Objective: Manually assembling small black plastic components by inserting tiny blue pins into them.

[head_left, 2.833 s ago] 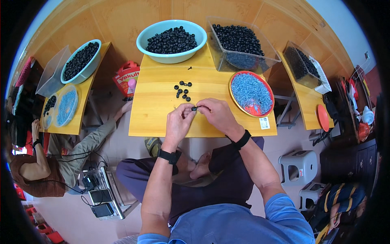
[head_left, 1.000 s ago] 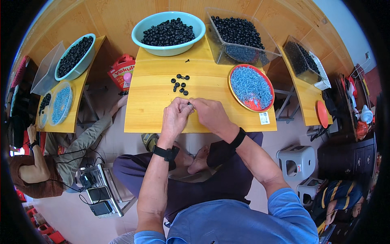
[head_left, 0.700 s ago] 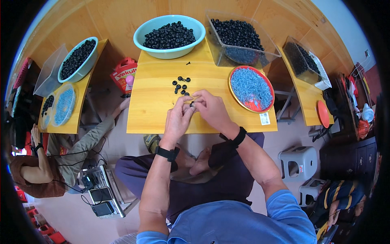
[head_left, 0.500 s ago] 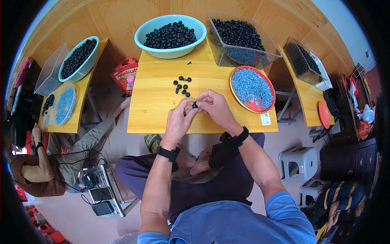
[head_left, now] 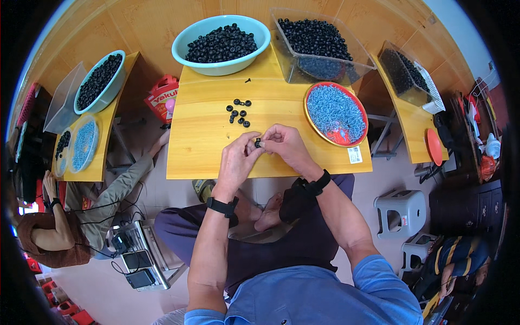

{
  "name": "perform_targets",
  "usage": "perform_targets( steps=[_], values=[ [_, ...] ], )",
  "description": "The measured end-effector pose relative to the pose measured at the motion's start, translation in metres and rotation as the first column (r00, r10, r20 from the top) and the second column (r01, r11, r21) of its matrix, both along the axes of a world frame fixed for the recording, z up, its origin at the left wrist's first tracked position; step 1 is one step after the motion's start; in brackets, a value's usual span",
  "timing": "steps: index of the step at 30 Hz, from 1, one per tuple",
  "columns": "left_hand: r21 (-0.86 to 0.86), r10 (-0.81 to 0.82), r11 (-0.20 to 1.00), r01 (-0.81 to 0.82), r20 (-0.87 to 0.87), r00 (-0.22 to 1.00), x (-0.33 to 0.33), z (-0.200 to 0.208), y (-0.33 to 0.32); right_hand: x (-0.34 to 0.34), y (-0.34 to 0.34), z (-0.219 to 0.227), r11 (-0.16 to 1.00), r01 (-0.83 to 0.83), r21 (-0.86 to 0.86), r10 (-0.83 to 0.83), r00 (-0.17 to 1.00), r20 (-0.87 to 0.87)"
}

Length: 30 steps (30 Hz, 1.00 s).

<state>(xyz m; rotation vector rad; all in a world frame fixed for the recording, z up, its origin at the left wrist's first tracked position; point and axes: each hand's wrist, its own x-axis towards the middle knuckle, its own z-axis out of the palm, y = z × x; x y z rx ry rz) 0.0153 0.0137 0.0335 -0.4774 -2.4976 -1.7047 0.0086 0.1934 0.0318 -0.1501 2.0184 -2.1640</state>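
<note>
Above the near part of the yellow table [head_left: 206, 157], a small black ring-shaped part [head_left: 258, 143] sits pinched between the fingertips of both hands. My left hand [head_left: 236, 158] closes on it from the left, thumb and forefinger together. From the right, the thumb and fingers of my right hand [head_left: 288, 147] meet on the same part and hide much of it. Just beyond my left fingers lie several loose black round parts [head_left: 234, 113], some with short stems. A tiny black screw-like piece [head_left: 248, 80] rests farther back.
At the back stand a pale-blue basin [head_left: 222, 69] and a clear plastic bin [head_left: 295, 70], both heaped with black parts. A red plate [head_left: 351, 143] of small blue pieces [head_left: 336, 111] is at right. A co-worker's arm [head_left: 56, 225] is far left; a grey stool [head_left: 401, 214] stands right.
The whole view has shifted slightly. My hands stay together on the black part, with only a small shift of the fingers around it. The loose parts look unchanged.
</note>
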Motion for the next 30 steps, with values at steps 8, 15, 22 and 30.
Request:
perform_targets(
  steps=[8,15,22,30],
  values=[
    [-0.049,-0.004,0.999,0.002,-0.031,1.0,0.003,-0.005,-0.003,0.001,0.0,-0.006,1.0,-0.017,0.01,0.017,1.0,-0.016],
    [-0.106,-0.024,0.994,0.011,-0.124,0.992,-0.001,-0.009,-0.003,-0.005,0.002,-0.001,0.998,-0.045,0.038,0.044,0.999,0.019],
    [-0.088,0.012,0.996,-0.023,-0.129,0.992,-0.001,-0.005,-0.001,-0.004,-0.001,-0.001,0.994,0.0,0.105,0.005,0.999,-0.046],
    [0.201,0.136,0.971,-0.129,-0.019,0.991,0.002,-0.011,-0.005,-0.005,0.015,0.012,0.987,-0.063,0.148,0.032,0.979,0.199]
  ],
)
